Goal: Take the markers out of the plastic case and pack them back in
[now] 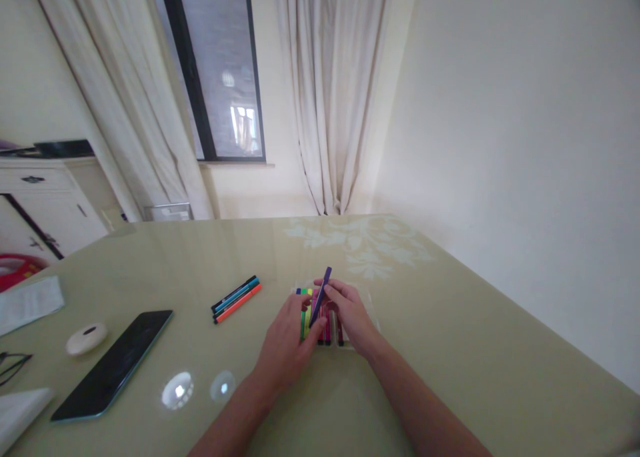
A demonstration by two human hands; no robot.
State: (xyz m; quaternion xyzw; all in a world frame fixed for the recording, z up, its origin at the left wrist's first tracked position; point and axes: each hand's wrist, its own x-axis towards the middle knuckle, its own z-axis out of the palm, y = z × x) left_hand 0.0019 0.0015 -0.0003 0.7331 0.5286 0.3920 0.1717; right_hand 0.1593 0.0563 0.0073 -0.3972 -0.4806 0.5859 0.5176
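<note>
Purple pen (321, 296) | between both hands | left (289, 340), right (350, 314) pinching it

Tabletop (450, 350): glossy, pale olive green, with a white leaf pattern at the far end near the curtain.
Loose pens (237, 299): three, black, teal and orange, side by side, left of centre.
Pen pack (330, 314): clear, flat on the tabletop at centre, with coloured pens in a row, partly hidden by both hands.
Phone (115, 364): dark, face up, lying at a slant at near left.
White oval case (87, 338): just beside the phone's far left.
Paper (27, 302): printed sheet at the left edge.
Glasses (10, 366): partly cut off at far left.
</note>
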